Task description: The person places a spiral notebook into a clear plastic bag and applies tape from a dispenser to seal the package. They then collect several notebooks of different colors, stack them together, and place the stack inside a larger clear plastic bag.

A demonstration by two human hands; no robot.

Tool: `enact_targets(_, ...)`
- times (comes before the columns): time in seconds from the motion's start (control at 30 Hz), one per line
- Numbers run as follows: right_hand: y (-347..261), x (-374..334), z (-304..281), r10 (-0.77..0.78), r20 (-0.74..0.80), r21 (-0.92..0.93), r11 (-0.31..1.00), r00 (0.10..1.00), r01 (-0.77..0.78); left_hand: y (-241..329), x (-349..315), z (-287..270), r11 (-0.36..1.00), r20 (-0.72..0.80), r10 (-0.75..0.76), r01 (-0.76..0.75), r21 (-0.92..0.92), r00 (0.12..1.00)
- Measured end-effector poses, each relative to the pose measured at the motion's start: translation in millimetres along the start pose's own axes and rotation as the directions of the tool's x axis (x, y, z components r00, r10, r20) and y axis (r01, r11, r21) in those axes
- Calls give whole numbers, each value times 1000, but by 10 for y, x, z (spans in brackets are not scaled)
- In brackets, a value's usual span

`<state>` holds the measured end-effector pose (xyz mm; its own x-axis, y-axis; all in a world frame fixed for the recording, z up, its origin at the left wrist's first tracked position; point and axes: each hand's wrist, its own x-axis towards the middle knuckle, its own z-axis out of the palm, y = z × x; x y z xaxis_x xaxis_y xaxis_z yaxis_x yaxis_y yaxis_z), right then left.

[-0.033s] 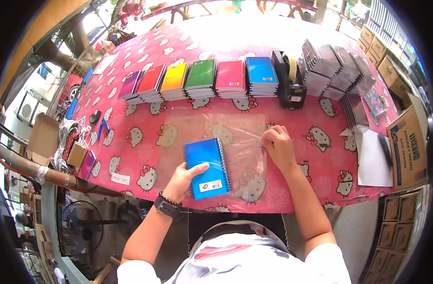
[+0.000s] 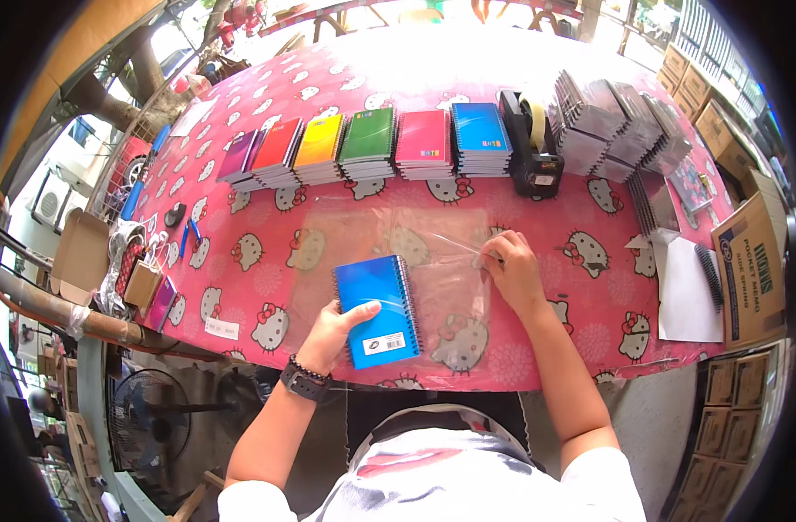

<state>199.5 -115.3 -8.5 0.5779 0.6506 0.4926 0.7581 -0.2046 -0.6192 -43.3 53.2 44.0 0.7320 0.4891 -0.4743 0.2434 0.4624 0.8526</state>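
My left hand (image 2: 330, 337) grips a stack of blue spiral notebooks (image 2: 373, 300) by its left side, thumb flat on the top cover. A white barcode label sits near the stack's lower edge, and the wire coils face right. To the right, my right hand (image 2: 509, 265) pinches the upper right edge of a clear plastic sheet or bag (image 2: 454, 300) and lifts it a little. That plastic lies on the pink table cover (image 2: 250, 283), partly beneath the notebooks. Whether it is one layer or two, I cannot tell.
Beyond the plastic stands a row of notebook stacks (image 2: 369, 143) in several colours. A black tape dispenser (image 2: 533, 148) ends that row, with wrapped notebook bundles (image 2: 620, 126) farther right. Cardboard boxes (image 2: 750, 270) and white paper (image 2: 687, 291) are at right; blue-handled pliers (image 2: 189, 235) lie left.
The blue notebooks and my left hand have shifted very slightly left. My right hand keeps its pinch on the plastic in the same place.
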Motion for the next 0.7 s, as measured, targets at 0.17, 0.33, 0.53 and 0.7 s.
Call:
enact_targets(0.17,-28,24,-36,78,-84,58,996,993,-74,31,-140,-183,995,-72,-33,26,-100,997)
enact_targets(0.33,83,-22,-101,-22,11,-232,972,1000,24,122,-57,-195,990,-10,43,-44,-138,999)
enact_targets(0.53,110,46,-103,-56,-32,-145,988,998,51,84,355,363,997,81,-54,50,58,995)
enact_targets(0.7,-284,-224,-473,566,208,81,803,798,-591,-30,347,339,994,24,-8,5,109,1000)
